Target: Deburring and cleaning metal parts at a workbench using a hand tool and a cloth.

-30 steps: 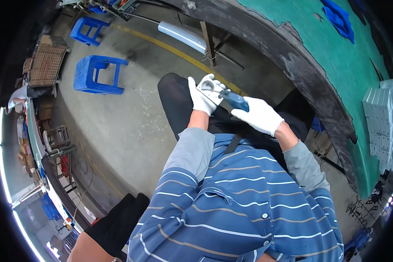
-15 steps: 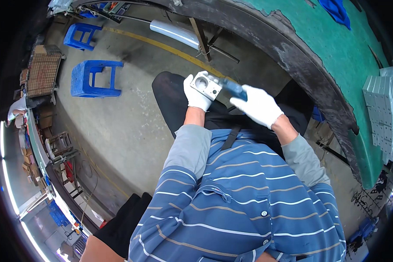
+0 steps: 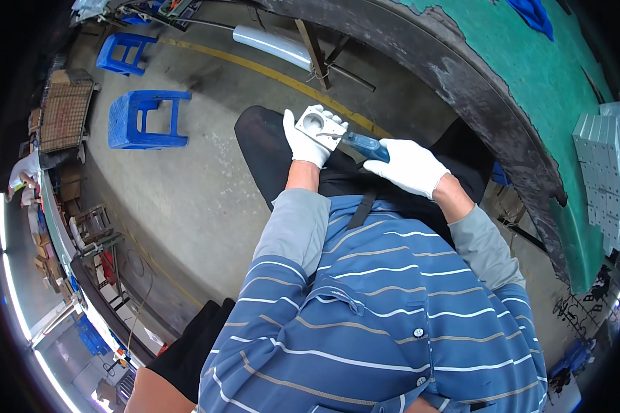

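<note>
My gloved left hand [image 3: 304,147] is wrapped round a silvery metal block [image 3: 331,142] with a large round bore, held above my lap. In my gloved right hand [image 3: 413,168] is a hand tool with a translucent blue handle [image 3: 367,146]. Its slim metal tip reaches left over the block's face, close to the bore. Whether the tip touches the metal I cannot tell. Both hands are closed, and the left fingertips show past the block's far edge.
A worn green-topped bench [image 3: 489,72] curves along the far and right side. Stacked grey metal plates [image 3: 594,172] stand on it, near a blue cloth [image 3: 532,17]. Blue stools [image 3: 124,120] stand at left. A plastic-wrapped roll [image 3: 272,47] lies beyond my knees. Another person [image 3: 27,172] works far left.
The tool, blurred by motion before, now shows sharply with its tip across the block. The block has shifted slightly left and is tilted a little differently in my left hand.
</note>
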Action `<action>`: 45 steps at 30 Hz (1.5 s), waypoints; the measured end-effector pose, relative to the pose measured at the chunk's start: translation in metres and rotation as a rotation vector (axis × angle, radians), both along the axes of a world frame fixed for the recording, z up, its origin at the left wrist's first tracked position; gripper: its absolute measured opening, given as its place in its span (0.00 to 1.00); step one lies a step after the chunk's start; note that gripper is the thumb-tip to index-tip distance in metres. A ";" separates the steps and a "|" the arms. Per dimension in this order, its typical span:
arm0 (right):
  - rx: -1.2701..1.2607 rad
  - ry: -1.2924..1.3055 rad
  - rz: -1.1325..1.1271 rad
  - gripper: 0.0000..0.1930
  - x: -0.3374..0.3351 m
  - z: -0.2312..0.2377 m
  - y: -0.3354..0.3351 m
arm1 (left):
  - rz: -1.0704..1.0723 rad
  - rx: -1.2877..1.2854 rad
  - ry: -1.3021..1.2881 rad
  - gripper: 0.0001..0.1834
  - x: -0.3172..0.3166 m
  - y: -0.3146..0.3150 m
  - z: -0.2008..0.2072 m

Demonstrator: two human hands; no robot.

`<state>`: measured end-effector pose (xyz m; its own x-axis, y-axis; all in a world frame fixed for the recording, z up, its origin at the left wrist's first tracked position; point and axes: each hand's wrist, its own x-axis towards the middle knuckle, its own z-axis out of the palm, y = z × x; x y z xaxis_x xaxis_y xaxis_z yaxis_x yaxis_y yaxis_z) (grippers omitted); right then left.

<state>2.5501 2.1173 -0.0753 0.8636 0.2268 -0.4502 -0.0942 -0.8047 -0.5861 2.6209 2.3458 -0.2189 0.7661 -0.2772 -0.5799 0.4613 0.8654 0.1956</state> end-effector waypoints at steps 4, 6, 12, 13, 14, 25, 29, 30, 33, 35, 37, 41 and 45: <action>-0.041 0.055 0.036 0.28 -0.003 0.003 -0.001 | 0.007 -0.024 -0.032 0.36 0.002 -0.001 -0.001; -0.015 0.043 0.036 0.28 -0.005 0.000 -0.001 | 0.012 -0.037 -0.043 0.38 0.002 -0.001 -0.002; 0.056 0.009 0.019 0.27 -0.017 -0.019 0.005 | 0.046 0.078 0.045 0.40 0.003 -0.010 0.012; 0.057 0.011 0.022 0.27 -0.016 -0.019 0.004 | 0.049 0.079 0.047 0.40 0.002 -0.009 0.011; 0.055 0.022 0.004 0.27 -0.013 -0.017 0.002 | 0.046 0.060 0.044 0.40 0.003 -0.007 0.009; -0.007 0.035 -0.049 0.28 0.002 -0.021 -0.001 | 0.043 0.007 0.043 0.42 0.003 -0.004 0.004; -0.016 0.044 -0.051 0.27 0.002 -0.021 0.000 | 0.047 0.049 0.074 0.43 0.003 -0.005 0.006; -0.013 0.047 -0.052 0.28 0.001 -0.019 0.000 | 0.047 0.031 0.067 0.43 0.003 -0.004 0.005; -0.008 0.056 -0.051 0.28 -0.001 -0.016 -0.002 | 0.047 -0.005 0.053 0.44 0.004 -0.002 0.000; -0.015 0.055 -0.027 0.28 -0.004 -0.014 -0.003 | 0.058 -0.001 0.027 0.44 0.005 -0.001 -0.004; -0.022 0.054 0.000 0.28 -0.008 -0.013 -0.005 | 0.070 0.004 0.002 0.45 0.004 0.001 -0.008; -0.018 0.062 0.013 0.27 -0.018 -0.015 -0.006 | 0.085 0.070 0.060 0.46 0.006 -0.005 0.002; -0.008 0.066 0.014 0.27 -0.024 -0.015 -0.005 | 0.093 0.078 0.069 0.46 0.005 -0.006 0.004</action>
